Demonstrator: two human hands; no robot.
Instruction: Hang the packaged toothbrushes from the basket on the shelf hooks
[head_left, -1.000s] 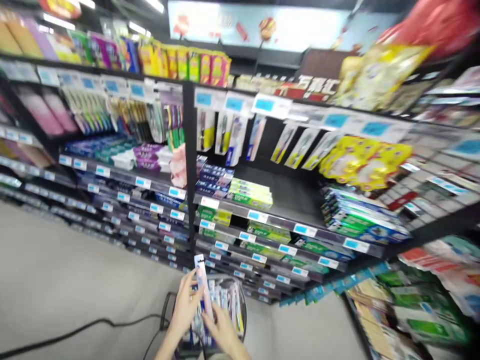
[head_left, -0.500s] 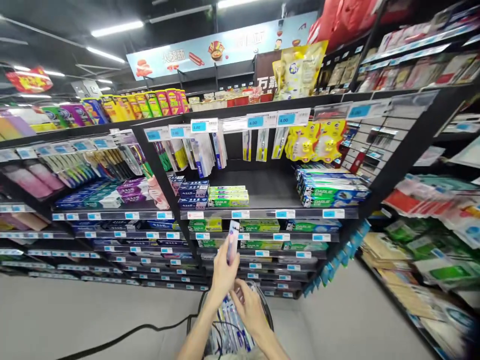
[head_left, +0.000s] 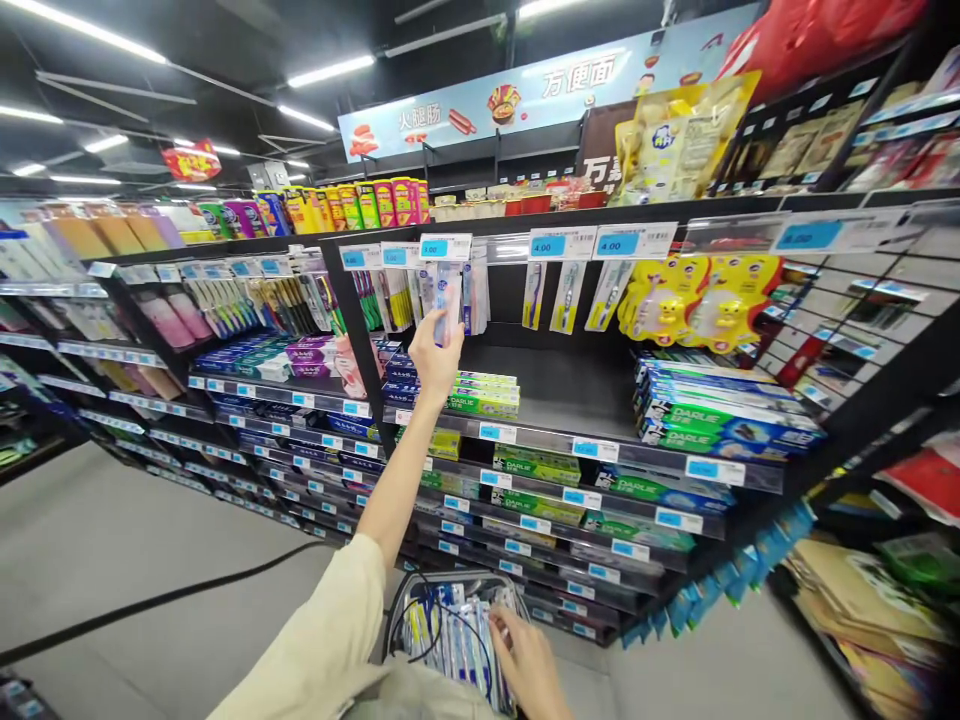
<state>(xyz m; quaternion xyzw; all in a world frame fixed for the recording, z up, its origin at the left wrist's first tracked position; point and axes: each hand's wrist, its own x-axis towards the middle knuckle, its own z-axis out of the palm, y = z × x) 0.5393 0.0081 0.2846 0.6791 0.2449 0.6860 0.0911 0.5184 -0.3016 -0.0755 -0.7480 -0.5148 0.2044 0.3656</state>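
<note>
My left hand (head_left: 436,358) is raised to the hanging row and grips a packaged toothbrush (head_left: 448,312) between thumb and fingers. The pack stands upright in front of other toothbrush packs (head_left: 477,300) under a price tag. Whether it is on the hook cannot be made out. Low down, my right hand (head_left: 525,655) rests at the right side of a basket (head_left: 480,578), fingers loosely bent with a gap from the thumb. Beneath and beside its fingertips lie many packaged toothbrushes (head_left: 454,640); no pack is clearly held there.
Toothpaste boxes (head_left: 484,395) sit on the shelf below the hooks, with more stacked boxes (head_left: 720,410) at right. Yellow packs (head_left: 667,300) hang to the right. A black cord (head_left: 165,600) runs from the basket to the left. Blue hanging packets (head_left: 727,570) line the shelf's right end.
My left hand has gone from above the basket up to the hanging row, carrying the toothbrush pack. My right hand has moved lower at the basket. The view has shifted left and closer.
</note>
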